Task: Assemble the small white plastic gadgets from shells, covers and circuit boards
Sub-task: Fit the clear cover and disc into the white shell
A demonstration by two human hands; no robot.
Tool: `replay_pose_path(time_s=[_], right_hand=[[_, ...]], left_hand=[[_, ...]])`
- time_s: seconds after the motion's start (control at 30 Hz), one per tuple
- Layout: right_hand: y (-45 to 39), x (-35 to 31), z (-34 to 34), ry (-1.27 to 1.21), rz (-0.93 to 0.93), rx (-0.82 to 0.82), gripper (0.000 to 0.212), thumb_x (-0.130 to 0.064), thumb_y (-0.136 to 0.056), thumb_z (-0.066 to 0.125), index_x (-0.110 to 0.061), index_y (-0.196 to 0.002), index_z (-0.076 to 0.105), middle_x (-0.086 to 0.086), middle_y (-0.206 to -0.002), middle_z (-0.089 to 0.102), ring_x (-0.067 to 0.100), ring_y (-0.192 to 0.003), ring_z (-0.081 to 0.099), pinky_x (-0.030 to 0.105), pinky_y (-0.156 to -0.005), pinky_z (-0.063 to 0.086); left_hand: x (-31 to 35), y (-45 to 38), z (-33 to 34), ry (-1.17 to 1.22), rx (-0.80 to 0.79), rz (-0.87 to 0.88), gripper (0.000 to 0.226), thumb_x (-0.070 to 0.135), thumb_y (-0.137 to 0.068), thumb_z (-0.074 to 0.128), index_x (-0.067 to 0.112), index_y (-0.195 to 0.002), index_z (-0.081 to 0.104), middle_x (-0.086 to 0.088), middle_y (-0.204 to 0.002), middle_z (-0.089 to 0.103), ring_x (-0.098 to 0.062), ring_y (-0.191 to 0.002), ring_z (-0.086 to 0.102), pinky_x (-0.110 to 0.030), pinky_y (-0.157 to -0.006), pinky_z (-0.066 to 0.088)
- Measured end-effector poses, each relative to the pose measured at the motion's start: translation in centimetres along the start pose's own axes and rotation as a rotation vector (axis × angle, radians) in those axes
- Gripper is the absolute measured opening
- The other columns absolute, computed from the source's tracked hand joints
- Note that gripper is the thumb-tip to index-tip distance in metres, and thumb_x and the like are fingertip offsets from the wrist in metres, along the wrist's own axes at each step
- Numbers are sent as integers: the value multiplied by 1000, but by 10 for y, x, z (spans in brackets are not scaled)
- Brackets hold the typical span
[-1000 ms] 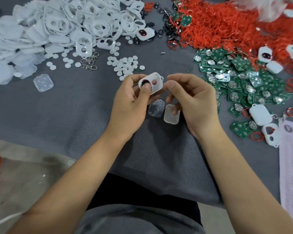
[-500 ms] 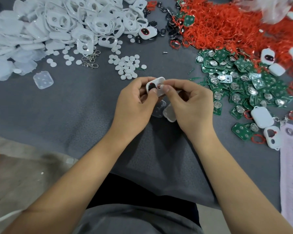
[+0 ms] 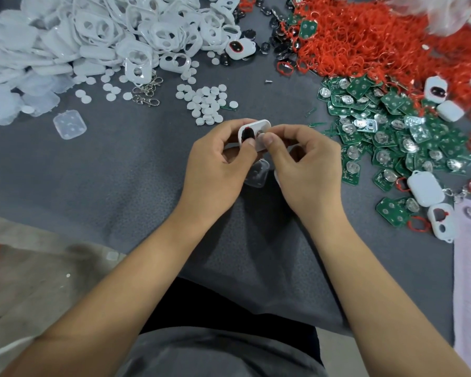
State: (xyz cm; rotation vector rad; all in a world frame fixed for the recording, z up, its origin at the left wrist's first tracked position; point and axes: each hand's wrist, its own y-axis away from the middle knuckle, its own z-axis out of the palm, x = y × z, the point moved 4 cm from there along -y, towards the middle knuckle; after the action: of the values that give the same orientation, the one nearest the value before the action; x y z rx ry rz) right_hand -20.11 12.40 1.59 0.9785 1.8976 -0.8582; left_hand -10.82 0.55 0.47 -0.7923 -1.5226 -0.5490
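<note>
The shell sits at centre, pinched by both hands; the left hand grips its left end over the dark button, the right hand pinches its right end, thumb at the open hole; best to steady the shell and seat the small part squarely. One shell held; two clear covers lie beneath at 6 o'clock, a third at 9; boards at 3, too many to count.
</note>
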Motion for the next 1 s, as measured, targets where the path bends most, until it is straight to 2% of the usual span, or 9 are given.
replay_pose_path(time_s=[0.23, 0.4, 0.6, 0.77, 0.9, 1.0], right_hand=[[0, -1, 0, -15, 7, 1, 7, -20, -97, 72, -20, -98, 79, -14, -80, 74, 11, -67, 64, 12, -61, 43], [0, 0, 0, -19, 18, 19, 7, -20, -97, 72, -20, -96, 79, -14, -79, 73, 2, -65, 61, 13, -62, 44], [0, 0, -1, -22, 17, 4, 7, -20, -96, 72, -21, -97, 79, -16, -76, 73, 0, -62, 60, 10, -60, 42], [0, 0, 1, 1, 17, 22, 7, -20, -95, 72, -19, -98, 79, -14, -81, 74, 2, -69, 64, 12, -65, 45], [1, 0, 2, 4, 27, 58, 3, -21, -93, 73, -20, -92, 75, -14, -76, 71, 2, -64, 59, 15, -63, 42], [2, -1, 2, 19, 13, 79, 8, -22, -92, 75, -23, -88, 68, -16, -73, 65, 3, -64, 58, 13, -61, 40]], left_hand=[[-2, 0, 1, 10, -24, 19, 26, 2, -100, 62, 10, -123, 72, 4, -111, 77, -7, -101, 74, -25, -89, 60], [-3, 0, 0, -16, -6, 31, 27, 3, -100, 63, 8, -124, 72, 5, -110, 77, -5, -99, 74, -24, -88, 60], [-2, 0, 0, -24, -18, 43, 27, 2, -99, 63, 7, -125, 72, 5, -111, 77, -2, -99, 74, -15, -85, 55], [-1, 1, 0, -35, -23, 48, 27, 5, -99, 65, 9, -126, 72, 7, -110, 77, -3, -100, 74, -20, -87, 57], [-2, 0, 0, -42, -28, 60, 26, 9, -100, 66, 10, -124, 73, 6, -110, 77, -4, -100, 74, -24, -89, 59], [-4, 0, 1, -18, -32, 61, 25, 7, -99, 65, 11, -122, 74, 6, -109, 78, -5, -99, 74, -21, -87, 58]])
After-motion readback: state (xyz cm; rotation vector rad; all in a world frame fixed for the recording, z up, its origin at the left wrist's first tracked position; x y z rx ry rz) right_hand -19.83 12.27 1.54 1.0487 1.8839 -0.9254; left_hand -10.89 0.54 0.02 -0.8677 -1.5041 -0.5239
